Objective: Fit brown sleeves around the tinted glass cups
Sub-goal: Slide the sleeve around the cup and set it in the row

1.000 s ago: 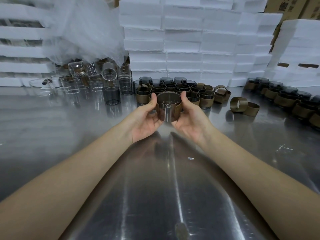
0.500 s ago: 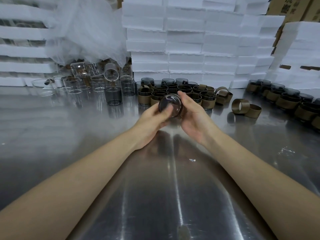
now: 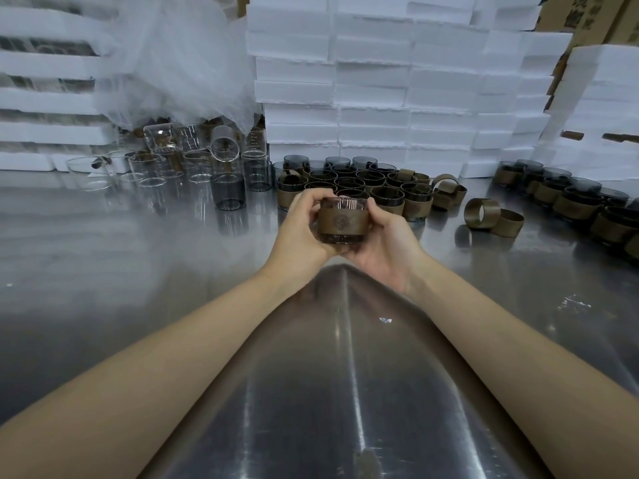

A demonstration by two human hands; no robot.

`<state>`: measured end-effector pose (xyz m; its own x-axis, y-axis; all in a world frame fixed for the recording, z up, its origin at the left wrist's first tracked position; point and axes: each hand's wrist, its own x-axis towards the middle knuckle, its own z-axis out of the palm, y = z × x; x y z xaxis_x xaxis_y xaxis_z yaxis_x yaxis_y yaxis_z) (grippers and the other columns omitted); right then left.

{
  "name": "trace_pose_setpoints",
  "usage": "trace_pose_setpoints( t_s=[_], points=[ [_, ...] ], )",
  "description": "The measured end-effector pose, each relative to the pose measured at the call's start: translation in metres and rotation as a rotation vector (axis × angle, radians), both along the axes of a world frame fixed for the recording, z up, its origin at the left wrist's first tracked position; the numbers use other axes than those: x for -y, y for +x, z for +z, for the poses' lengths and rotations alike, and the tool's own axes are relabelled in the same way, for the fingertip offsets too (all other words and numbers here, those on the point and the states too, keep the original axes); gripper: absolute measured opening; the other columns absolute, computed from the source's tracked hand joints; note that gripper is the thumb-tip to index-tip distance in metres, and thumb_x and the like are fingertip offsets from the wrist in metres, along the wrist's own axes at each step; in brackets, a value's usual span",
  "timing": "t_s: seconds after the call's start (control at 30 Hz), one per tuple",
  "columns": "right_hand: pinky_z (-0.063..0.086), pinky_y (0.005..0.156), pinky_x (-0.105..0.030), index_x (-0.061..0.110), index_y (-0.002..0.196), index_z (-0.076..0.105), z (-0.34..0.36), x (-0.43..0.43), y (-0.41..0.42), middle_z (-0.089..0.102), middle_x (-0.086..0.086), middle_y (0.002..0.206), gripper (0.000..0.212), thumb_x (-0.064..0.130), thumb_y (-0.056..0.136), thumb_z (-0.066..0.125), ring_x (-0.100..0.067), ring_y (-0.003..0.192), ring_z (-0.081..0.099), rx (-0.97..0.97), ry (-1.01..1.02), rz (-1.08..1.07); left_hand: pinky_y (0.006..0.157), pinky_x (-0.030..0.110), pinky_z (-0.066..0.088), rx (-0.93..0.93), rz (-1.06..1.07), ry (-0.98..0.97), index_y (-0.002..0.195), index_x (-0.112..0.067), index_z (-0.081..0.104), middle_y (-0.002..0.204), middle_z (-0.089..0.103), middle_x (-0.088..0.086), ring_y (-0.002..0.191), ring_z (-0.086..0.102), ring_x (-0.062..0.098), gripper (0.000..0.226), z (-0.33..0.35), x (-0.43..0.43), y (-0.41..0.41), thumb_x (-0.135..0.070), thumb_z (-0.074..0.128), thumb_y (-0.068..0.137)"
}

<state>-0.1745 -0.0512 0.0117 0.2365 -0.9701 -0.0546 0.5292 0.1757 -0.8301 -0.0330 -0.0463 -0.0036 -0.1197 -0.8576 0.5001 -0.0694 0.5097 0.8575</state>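
Above the middle of the steel table (image 3: 155, 278), the left hand (image 3: 300, 233) and right hand (image 3: 389, 242) hold one tinted glass cup (image 3: 342, 203) between them, fingers curled round its sides. A brown sleeve (image 3: 342, 221) bearing a round embossed emblem wraps the cup's middle; glass shows above and below the band. Directly behind: a cluster of sleeved cups (image 3: 387, 193) standing on the table. Right of these: loose sleeves (image 3: 482, 209), one on edge. Far right: a second row of sleeved cups (image 3: 570, 202). Left: clear glasses (image 3: 193, 165) and a tall tinted glass (image 3: 228, 190). Rear: stacked white foam boxes (image 3: 373, 84).
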Motion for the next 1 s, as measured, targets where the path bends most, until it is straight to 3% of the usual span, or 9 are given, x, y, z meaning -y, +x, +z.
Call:
trace_pose_setpoints(
  t_s=[0.17, 0.4, 0.5, 0.6, 0.73, 0.83, 1.0],
  points=[
    [0.053, 0.093, -0.045, 0.003, 0.127, 0.053, -0.001, 0.001, -0.001, 0.061, -0.024, 0.127, 0.047, 0.036, 0.105, 0.029, -0.035, 0.11, 0.063, 0.022, 0.022, -0.006, 0.096, 0.026, 0.052, -0.004, -0.034, 0.014, 0.121, -0.016, 0.051, 0.121, 0.06, 0.006, 0.112, 0.061, 0.015, 0.071, 0.002, -0.005, 0.0, 0.02, 0.076, 0.066],
    [0.057, 0.083, -0.044, 0.014, 0.123, 0.057, -0.003, 0.003, 0.001, 0.066, -0.017, 0.121, 0.04, 0.04, 0.103, 0.035, -0.031, 0.105, 0.067, -0.029, -0.04, -0.029, 0.093, 0.024, 0.052, -0.008, -0.021, 0.005, 0.113, -0.021, 0.051, 0.114, 0.06, 0.004, 0.108, 0.061, 0.015, 0.067, 0.002, -0.004, -0.001, 0.019, 0.077, 0.065],
    [0.051, 0.096, -0.05, 0.019, 0.127, 0.054, -0.004, 0.001, 0.005, 0.063, -0.015, 0.125, 0.042, 0.039, 0.09, 0.062, -0.028, 0.108, 0.065, -0.219, -0.204, -0.039, 0.091, 0.026, 0.053, 0.001, 0.042, -0.01, 0.104, -0.032, 0.051, 0.113, 0.061, 0.005, 0.107, 0.061, 0.019, 0.066, 0.0, -0.002, -0.001, 0.014, 0.079, 0.065],
    [0.05, 0.098, -0.042, 0.025, 0.122, 0.059, -0.006, -0.001, 0.006, 0.066, -0.006, 0.118, 0.049, 0.03, 0.078, 0.078, -0.019, 0.108, 0.065, -0.52, -0.317, -0.193, 0.087, 0.023, 0.053, 0.034, 0.065, -0.014, 0.103, -0.037, 0.05, 0.116, 0.06, 0.005, 0.108, 0.062, 0.018, 0.067, -0.003, 0.002, 0.002, 0.014, 0.076, 0.066],
    [0.05, 0.096, -0.037, 0.025, 0.111, 0.064, -0.009, 0.0, 0.001, 0.068, 0.003, 0.107, 0.044, 0.037, 0.073, 0.082, -0.014, 0.104, 0.063, -0.842, -0.365, -0.451, 0.087, 0.011, 0.047, 0.066, 0.026, 0.081, 0.119, -0.022, 0.054, 0.132, 0.051, 0.009, 0.113, 0.056, 0.002, 0.069, -0.007, 0.008, 0.002, 0.022, 0.07, 0.068],
    [0.047, 0.099, -0.037, 0.024, 0.115, 0.058, -0.01, 0.005, -0.002, 0.064, 0.005, 0.11, 0.052, 0.031, 0.07, 0.084, -0.018, 0.113, 0.056, -0.987, -0.375, -0.524, 0.085, 0.009, 0.048, -0.01, -0.047, 0.188, 0.123, -0.016, 0.055, 0.125, 0.058, 0.0, 0.105, 0.058, -0.008, 0.069, -0.008, 0.009, 0.003, 0.026, 0.065, 0.07],
    [0.042, 0.098, -0.026, 0.013, 0.135, 0.046, -0.01, 0.007, -0.008, 0.056, -0.003, 0.127, 0.071, 0.02, 0.072, 0.08, -0.015, 0.118, 0.052, -1.017, -0.319, -0.567, 0.094, 0.014, 0.048, 0.109, -0.073, 0.194, 0.118, -0.017, 0.061, 0.117, 0.063, -0.004, 0.113, 0.058, 0.004, 0.055, -0.008, 0.009, 0.006, 0.018, 0.067, 0.077]
  ],
)
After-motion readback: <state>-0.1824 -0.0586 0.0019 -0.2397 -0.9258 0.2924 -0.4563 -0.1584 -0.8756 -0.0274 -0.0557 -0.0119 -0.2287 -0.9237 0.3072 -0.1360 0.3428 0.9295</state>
